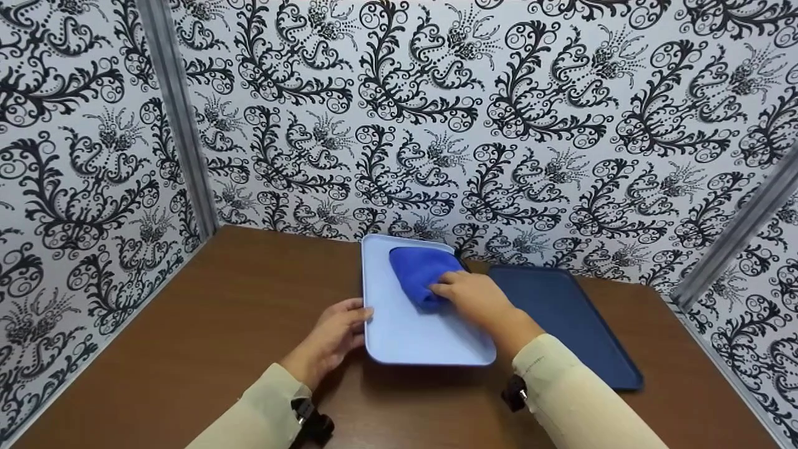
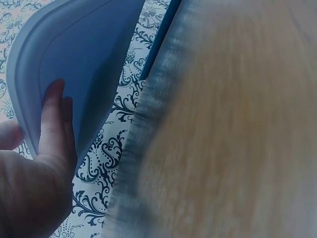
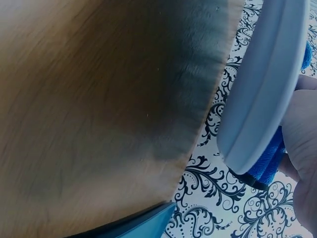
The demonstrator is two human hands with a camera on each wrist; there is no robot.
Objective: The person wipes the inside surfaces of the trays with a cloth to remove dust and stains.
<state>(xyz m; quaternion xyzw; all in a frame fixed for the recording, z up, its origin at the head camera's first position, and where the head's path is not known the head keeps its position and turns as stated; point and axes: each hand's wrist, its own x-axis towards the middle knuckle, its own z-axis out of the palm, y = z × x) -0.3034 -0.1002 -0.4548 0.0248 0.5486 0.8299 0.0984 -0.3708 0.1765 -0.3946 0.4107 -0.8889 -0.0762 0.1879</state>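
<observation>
A light blue tray [image 1: 399, 337] is held tilted above the table by my left hand [image 1: 336, 330]. The thumb lies over the tray's left rim, and in the left wrist view the fingers [image 2: 55, 119] press against its underside. My right hand [image 1: 477, 299] grips a bunched blue cloth [image 1: 421, 271] on the upper right part of the tray's face. From the right wrist, the tray's outer side [image 3: 265, 89] hides much of the cloth [image 3: 270, 158] and part of the right hand [image 3: 302, 134].
A dark blue tray [image 1: 561, 324] lies on the brown table [image 1: 249, 299] to the right. Behind the table stands a wall [image 1: 424, 125] with a black scroll pattern, and grey strips [image 1: 177, 112] run up its corners. Both wrists carry small black cameras [image 1: 312, 424].
</observation>
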